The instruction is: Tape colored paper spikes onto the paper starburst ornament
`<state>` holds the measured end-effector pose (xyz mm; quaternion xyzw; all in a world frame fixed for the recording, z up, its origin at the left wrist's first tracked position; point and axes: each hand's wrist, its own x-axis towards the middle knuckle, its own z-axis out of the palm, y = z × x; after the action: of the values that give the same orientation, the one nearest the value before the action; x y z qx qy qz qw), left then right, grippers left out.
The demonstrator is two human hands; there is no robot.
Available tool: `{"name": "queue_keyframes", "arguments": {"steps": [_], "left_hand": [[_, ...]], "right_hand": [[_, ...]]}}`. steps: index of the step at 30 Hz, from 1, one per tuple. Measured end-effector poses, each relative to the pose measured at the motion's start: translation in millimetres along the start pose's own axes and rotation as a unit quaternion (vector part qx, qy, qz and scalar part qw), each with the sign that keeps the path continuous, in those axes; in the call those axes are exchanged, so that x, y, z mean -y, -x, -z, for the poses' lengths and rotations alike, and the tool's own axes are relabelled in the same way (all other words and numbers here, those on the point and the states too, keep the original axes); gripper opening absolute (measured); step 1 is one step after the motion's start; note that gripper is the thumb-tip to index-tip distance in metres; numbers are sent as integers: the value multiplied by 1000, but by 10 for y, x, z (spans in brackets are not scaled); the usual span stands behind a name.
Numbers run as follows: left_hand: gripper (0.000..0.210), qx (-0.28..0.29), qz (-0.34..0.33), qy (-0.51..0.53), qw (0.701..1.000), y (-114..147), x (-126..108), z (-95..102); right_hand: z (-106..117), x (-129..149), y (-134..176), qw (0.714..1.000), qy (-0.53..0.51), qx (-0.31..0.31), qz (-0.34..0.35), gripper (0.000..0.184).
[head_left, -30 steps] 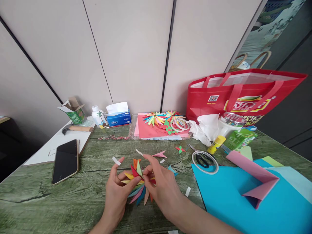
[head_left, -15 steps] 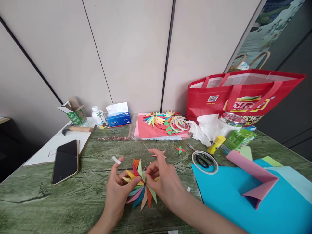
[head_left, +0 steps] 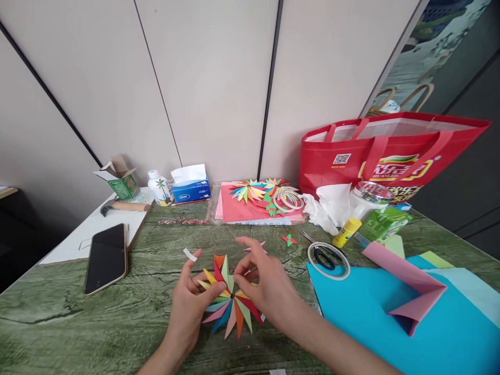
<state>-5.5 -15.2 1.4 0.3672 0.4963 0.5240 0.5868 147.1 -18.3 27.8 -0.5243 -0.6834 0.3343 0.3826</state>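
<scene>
Between my hands, low in the middle of the head view, is a many-pointed folded paper star point(head_left: 230, 315) in red, orange, yellow, green, blue and pink. My left hand point(head_left: 188, 298) grips its left side, thumb on top of the points. A small white strip point(head_left: 190, 254) sticks to a fingertip of that hand. My right hand point(head_left: 262, 284) pinches at the star's upper right points with thumb and fingers, the index finger raised. The right fingers partly cover the star's upper right side.
A phone point(head_left: 106, 259) and a hammer point(head_left: 125, 207) lie at the left. Blue paper point(head_left: 363, 312), scissors point(head_left: 328, 256), a tape roll point(head_left: 347, 266) and a glue stick point(head_left: 347, 233) are on the right. Two finished-looking stars point(head_left: 248, 191) lie on red paper behind, near a red bag point(head_left: 336, 166).
Both hands have shifted slightly. The star's lower right red point now shows more clearly below my right hand. Both hands still hold the star.
</scene>
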Motion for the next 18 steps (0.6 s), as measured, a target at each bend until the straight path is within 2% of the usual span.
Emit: {"name": "queue_keyframes", "arguments": {"steps": [5, 8, 12, 18], "left_hand": [[86, -4, 0, 0, 1000, 10, -13, 3], [87, -9, 9, 2, 1000, 27, -23, 0], [88, -6, 4, -5, 1000, 28, -7, 2], [91, -3, 7, -8, 1000, 18, -14, -13]], "right_hand": [[5, 8, -27, 994, -95, -3, -55, 49], [5, -12, -41, 990, -111, -6, -81, 48], [-4, -64, -43, 990, -110, -11, -82, 49], [-18, -96, -38, 982, -168, 0, -88, 46]]}}
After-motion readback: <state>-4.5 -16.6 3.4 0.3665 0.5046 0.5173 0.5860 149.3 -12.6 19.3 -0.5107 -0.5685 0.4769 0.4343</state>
